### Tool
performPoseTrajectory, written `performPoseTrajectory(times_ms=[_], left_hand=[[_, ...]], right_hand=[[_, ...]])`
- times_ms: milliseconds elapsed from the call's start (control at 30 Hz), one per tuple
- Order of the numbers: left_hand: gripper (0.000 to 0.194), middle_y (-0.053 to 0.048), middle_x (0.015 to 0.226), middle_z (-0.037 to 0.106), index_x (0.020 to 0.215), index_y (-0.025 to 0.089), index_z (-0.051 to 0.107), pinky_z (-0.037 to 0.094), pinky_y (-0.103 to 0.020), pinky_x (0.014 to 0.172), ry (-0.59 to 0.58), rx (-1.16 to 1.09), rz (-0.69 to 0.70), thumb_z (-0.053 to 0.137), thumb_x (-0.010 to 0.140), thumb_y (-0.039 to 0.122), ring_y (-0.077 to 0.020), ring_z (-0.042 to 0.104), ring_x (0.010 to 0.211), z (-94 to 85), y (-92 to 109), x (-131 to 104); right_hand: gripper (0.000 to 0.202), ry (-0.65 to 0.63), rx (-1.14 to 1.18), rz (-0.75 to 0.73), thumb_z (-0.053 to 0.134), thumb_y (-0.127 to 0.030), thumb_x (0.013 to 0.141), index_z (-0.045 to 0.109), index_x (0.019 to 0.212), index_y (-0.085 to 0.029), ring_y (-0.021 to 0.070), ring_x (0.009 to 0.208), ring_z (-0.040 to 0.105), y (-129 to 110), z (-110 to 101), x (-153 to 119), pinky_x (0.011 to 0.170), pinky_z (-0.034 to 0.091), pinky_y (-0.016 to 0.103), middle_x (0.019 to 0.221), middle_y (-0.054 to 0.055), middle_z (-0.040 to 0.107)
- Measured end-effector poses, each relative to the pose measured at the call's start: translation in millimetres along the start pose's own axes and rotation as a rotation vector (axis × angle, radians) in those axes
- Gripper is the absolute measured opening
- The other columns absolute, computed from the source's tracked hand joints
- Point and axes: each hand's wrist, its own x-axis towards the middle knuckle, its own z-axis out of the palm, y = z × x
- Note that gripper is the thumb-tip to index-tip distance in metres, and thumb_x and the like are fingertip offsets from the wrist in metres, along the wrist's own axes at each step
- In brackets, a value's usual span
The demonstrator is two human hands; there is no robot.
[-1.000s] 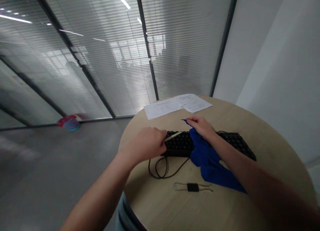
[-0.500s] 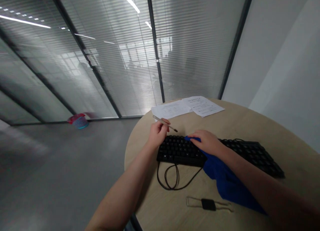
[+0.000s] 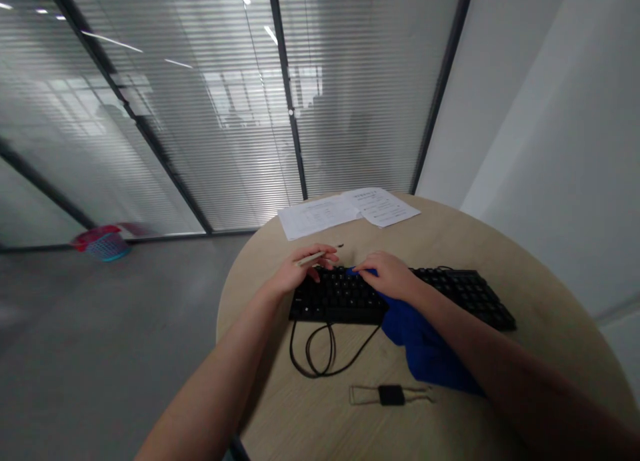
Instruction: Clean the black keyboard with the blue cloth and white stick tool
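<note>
My left hand holds a thin, light-coloured brush with a dark tip, its fingers at the upper left corner of a black keyboard. Pinched in the fingers of my right hand is the end of a blue cloth, over the middle of the keyboard's top rows. The rest of the cloth hangs across the keyboard and lies bunched on the table under my right forearm. My forearm hides part of the cloth.
White printed papers lie at the far edge of the round wooden table. Nearer me are a looped black cable and a wire-and-black-block tool. A red and blue basket stands on the floor by the glass wall.
The whole view has shifted, so the table appears further left. My left hand has turned the brush and lowered its fingers to the keyboard. My right hand keeps the cloth over the keys.
</note>
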Motion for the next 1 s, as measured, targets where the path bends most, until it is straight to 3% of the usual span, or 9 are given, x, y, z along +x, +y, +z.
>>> performPoseTrajectory(times_ms=[200, 333, 467, 533, 633, 867, 1000], left_hand=[[0.040, -0.019, 0.108, 0.071, 0.104, 0.012, 0.065, 0.047, -0.021, 0.048, -0.175, -0.156, -0.089, 0.048, 0.089, 0.045, -0.0247, 0.070, 0.090, -16.5, 5.4, -4.7], [0.025, -0.010, 0.103, 0.071, 0.100, 0.017, 0.059, 0.042, -0.018, 0.046, -0.214, -0.036, -0.125, 0.063, 0.084, 0.036, -0.0141, 0.066, 0.069, -20.5, 8.2, -8.9], [0.027, -0.004, 0.097, 0.071, 0.107, 0.022, 0.048, 0.029, -0.017, 0.040, -0.184, 0.064, -0.142, 0.060, 0.085, 0.032, -0.0067, 0.051, 0.047, -22.5, 6.4, -8.5], [0.026, 0.001, 0.081, 0.068, 0.108, 0.022, 0.048, 0.027, -0.019, 0.042, -0.144, 0.154, -0.135, 0.058, 0.086, 0.032, -0.0079, 0.046, 0.046, -23.1, 4.2, -7.1], [0.020, 0.004, 0.062, 0.054, 0.093, 0.019, 0.058, 0.032, -0.022, 0.048, -0.109, 0.369, -0.099, 0.052, 0.090, 0.038, -0.0113, 0.045, 0.051, -22.6, 3.6, -6.0], [0.042, -0.001, 0.063, 0.059, 0.072, 0.018, 0.065, 0.035, -0.026, 0.059, -0.143, 0.836, -0.045, 0.044, 0.094, 0.046, -0.0156, 0.053, 0.062, -22.2, 17.4, -8.1], [0.039, -0.004, 0.070, 0.066, 0.078, 0.018, 0.069, 0.035, -0.028, 0.061, -0.080, 0.990, -0.109, 0.046, 0.092, 0.045, -0.0175, 0.056, 0.065, -21.9, 17.5, -4.9]], right_hand=[[0.030, 0.057, 0.008, 0.117, 0.051, -0.029, 0.096, 0.077, 0.109, -0.022, 0.0171, 0.100, 0.064, 1.6, 2.7, -2.4, 0.093, 0.046, 0.030, 0.104, 0.007, 0.073], [0.031, 0.034, 0.020, 0.067, 0.050, -0.030, 0.097, 0.076, 0.112, -0.024, 0.0160, 0.095, 0.064, 2.5, 1.6, -3.3, 0.090, 0.046, 0.029, 0.100, 0.006, 0.072], [0.031, -0.015, -0.038, 0.018, 0.052, -0.030, 0.097, 0.075, 0.115, -0.028, 0.0162, 0.091, 0.063, -0.1, -1.0, -1.9, 0.084, 0.045, 0.028, 0.095, 0.005, 0.072], [0.031, -0.030, -0.061, 0.024, 0.051, -0.030, 0.097, 0.075, 0.116, -0.028, 0.0168, 0.092, 0.063, -2.6, -2.4, -0.9, 0.084, 0.045, 0.029, 0.097, 0.004, 0.072], [0.031, -0.028, -0.081, 0.054, 0.050, -0.030, 0.097, 0.076, 0.112, -0.026, 0.0182, 0.096, 0.063, -7.4, -3.8, -0.4, 0.088, 0.045, 0.030, 0.100, 0.004, 0.072], [0.033, 0.029, -0.147, 0.141, 0.046, -0.028, 0.098, 0.076, 0.106, -0.020, 0.0196, 0.102, 0.064, -12.6, -16.7, -3.7, 0.091, 0.046, 0.031, 0.105, 0.007, 0.072], [0.033, -0.001, -0.098, 0.208, 0.046, -0.029, 0.097, 0.076, 0.106, -0.020, 0.0194, 0.103, 0.065, -0.4, -36.3, -3.6, 0.092, 0.046, 0.030, 0.108, 0.006, 0.073]])
